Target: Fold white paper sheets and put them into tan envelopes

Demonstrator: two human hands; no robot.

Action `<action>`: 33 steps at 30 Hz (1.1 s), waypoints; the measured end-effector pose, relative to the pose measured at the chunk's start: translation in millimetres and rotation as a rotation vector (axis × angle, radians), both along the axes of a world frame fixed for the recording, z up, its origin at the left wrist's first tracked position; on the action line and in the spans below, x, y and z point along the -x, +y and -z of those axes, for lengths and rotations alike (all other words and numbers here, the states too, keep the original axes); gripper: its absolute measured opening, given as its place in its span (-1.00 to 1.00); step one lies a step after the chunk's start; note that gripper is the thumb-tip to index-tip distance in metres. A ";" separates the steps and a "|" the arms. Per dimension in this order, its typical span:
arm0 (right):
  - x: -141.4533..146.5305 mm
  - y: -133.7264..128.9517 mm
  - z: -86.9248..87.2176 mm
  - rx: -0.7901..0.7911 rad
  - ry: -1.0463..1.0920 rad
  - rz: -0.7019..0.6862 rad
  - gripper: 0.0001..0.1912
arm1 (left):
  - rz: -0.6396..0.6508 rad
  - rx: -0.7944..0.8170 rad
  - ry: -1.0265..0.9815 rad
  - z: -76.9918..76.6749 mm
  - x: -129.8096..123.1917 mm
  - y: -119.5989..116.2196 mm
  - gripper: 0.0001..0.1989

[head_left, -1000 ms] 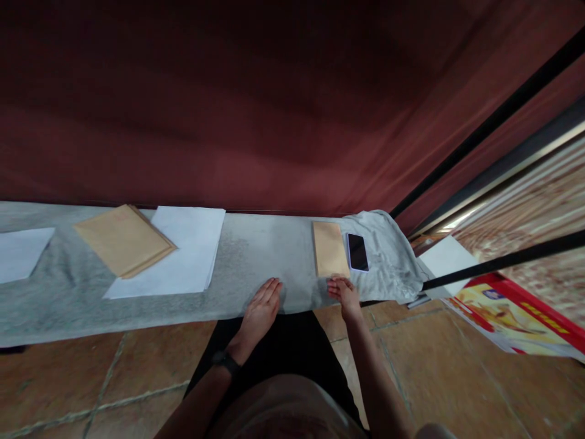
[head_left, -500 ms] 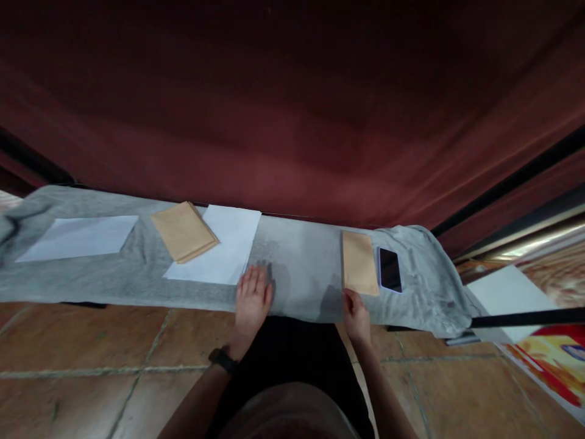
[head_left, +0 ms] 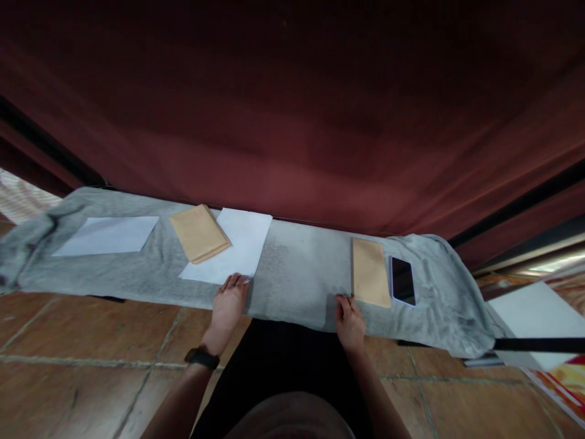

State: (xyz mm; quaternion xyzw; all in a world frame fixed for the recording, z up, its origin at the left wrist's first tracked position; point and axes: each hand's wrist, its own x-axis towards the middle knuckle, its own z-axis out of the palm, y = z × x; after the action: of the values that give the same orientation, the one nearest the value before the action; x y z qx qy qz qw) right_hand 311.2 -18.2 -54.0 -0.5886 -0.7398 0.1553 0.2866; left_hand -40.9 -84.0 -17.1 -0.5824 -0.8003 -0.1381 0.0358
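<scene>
My left hand [head_left: 230, 300], with a dark watch on the wrist, is at the near edge of a stack of white paper [head_left: 247, 244]. Its fingers are closed at the near right corner, which looks slightly lifted. A small pile of brown envelopes [head_left: 200, 233] lies tilted across the paper's left part. My right hand [head_left: 350, 322] rests on the cloth with curled fingers, right by the near left corner of another brown envelope [head_left: 370, 271]; nothing shows in it. Just right of that envelope lies a phone [head_left: 403, 281] with a dark screen.
A grey cloth [head_left: 301, 268] covers the long narrow bench. Another white sheet [head_left: 107, 235] lies at the left. A dark red curtain [head_left: 292, 152] hangs behind. At the right, a white board [head_left: 543, 317] stands beyond a black bar [head_left: 539, 345]. Brown tiles [head_left: 114, 332] make up the floor.
My left hand has gone from lying flat beside the paper to closing at its near right corner. My right hand has slipped slightly off the envelope's near edge. The view has shifted a little left.
</scene>
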 end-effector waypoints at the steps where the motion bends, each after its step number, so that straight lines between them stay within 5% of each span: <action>1: -0.3 -0.2 1.2 -0.004 0.007 -0.003 -0.63 | 0.023 0.005 -0.013 -1.4 3.6 -1.6 -0.66; 4: -0.2 -0.7 5.1 -0.015 0.019 -0.006 -0.64 | 0.035 0.019 -0.074 -3.6 14.1 -7.5 -0.66; 9: 0.2 -1.1 10.3 -0.051 0.037 -0.002 -0.64 | -0.159 0.076 -0.120 -6.7 25.4 -9.3 -0.67; 12: 0.3 -1.5 10.4 -0.059 0.046 -0.007 -0.65 | -0.207 -0.051 -0.146 -10.1 20.3 -5.0 -0.68; 16: 0.9 -1.2 4.8 -0.027 0.082 0.010 -0.66 | 0.051 -0.267 -0.132 -13.4 -15.1 2.4 -0.67; 21: 3.3 1.8 -9.1 0.127 0.321 0.045 -0.68 | 0.375 -0.261 -0.102 -9.5 -87.3 9.0 -0.68; 27: 26.8 5.1 -22.5 0.409 0.717 -0.004 -0.66 | 0.568 -0.219 -0.091 -0.1 -149.7 5.4 -0.65; 33: 46.5 12.8 -21.4 0.466 0.804 0.040 -0.68 | 0.673 -0.188 -0.114 3.3 -176.7 -5.5 -0.66</action>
State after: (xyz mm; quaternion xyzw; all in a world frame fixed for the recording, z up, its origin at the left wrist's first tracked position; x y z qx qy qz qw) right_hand 264.7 -5.4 -32.6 -0.5448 -0.5039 0.5274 0.4137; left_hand 135.8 -89.5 -20.4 -0.7989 -0.5482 -0.2474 -0.0031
